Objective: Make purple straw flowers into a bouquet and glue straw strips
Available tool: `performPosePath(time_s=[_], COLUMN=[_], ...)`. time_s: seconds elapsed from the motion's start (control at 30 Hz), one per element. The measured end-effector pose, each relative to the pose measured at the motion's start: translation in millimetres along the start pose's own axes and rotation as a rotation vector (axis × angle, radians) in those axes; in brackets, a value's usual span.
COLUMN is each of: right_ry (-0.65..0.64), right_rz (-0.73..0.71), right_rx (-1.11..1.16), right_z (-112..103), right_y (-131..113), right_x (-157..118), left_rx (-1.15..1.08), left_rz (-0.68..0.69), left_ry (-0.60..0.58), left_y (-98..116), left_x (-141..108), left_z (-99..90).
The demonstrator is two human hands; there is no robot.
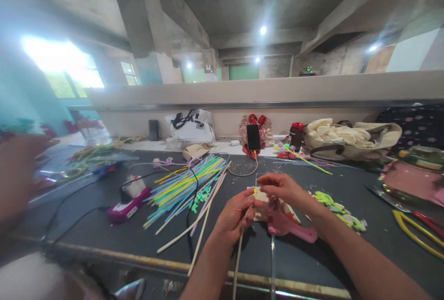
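A long cream pipe cleaner [239,256] runs up into my left hand [236,214], whose fingers are closed around it. A small yellow piece [255,191] shows at the fingertips, between the two hands. Close beside it is my right hand [286,190], fingers bent and tips drawn together; what they pinch, if anything, is too small to make out. Beneath the right hand a pink glue gun [289,229] lies on the table, with a clear glue stick [273,263] sticking out toward me. A pale cloth or pad [260,215] is partly hidden behind the hands and glue gun.
Many coloured pipe cleaners [190,189] are piled left, beside green cut pieces [201,198] and a purple power strip [128,206]. To the right are yellow-green scraps [338,210] and yellow-handled scissors [416,233]. Behind stands a phone [254,137] on a cable. Someone's blurred arm [15,175] enters left.
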State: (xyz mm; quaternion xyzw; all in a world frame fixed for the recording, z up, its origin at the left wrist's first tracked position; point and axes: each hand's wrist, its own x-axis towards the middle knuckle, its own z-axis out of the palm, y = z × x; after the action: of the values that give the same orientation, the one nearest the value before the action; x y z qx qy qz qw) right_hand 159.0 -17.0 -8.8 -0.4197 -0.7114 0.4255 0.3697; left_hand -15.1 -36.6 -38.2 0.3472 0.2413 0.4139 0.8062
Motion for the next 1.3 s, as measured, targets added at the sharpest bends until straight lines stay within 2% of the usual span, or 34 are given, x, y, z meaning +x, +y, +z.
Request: performPosePath(time_s=[0.2, 0.57, 0.8, 1.03, 1.17, 1.3], right_ry=[-0.182, -0.228, -0.186, -0.055, 0.014, 0.007], right_rz=[-0.047, -0.072, -0.088, -0.109, -0.111, -0.074], right_rx=[0.102, 0.142, 0.07, -0.064, -0.109, -0.057], right_z=[0, 6, 9, 17, 17, 10], right_y=[-14, -1, 1, 2, 1, -2], right_x=[-5, -3, 0, 1, 0, 0], left_rx=[0.075, 0.202, 0.231, 0.253, 0.285, 0.289], left_rz=[0.003, 0.004, 0.059, 0.156, 0.144, 0.119], left_ry=[-0.058, -0.035, 0.026, 0.097, 0.137, 0.159], left_y=[0, 0, -3, -9, -10, -10], left_x=[-3, -6, -4, 0, 1, 1], left_z=[3.5, 9.5, 9.5, 7.8, 8.1, 6.5])
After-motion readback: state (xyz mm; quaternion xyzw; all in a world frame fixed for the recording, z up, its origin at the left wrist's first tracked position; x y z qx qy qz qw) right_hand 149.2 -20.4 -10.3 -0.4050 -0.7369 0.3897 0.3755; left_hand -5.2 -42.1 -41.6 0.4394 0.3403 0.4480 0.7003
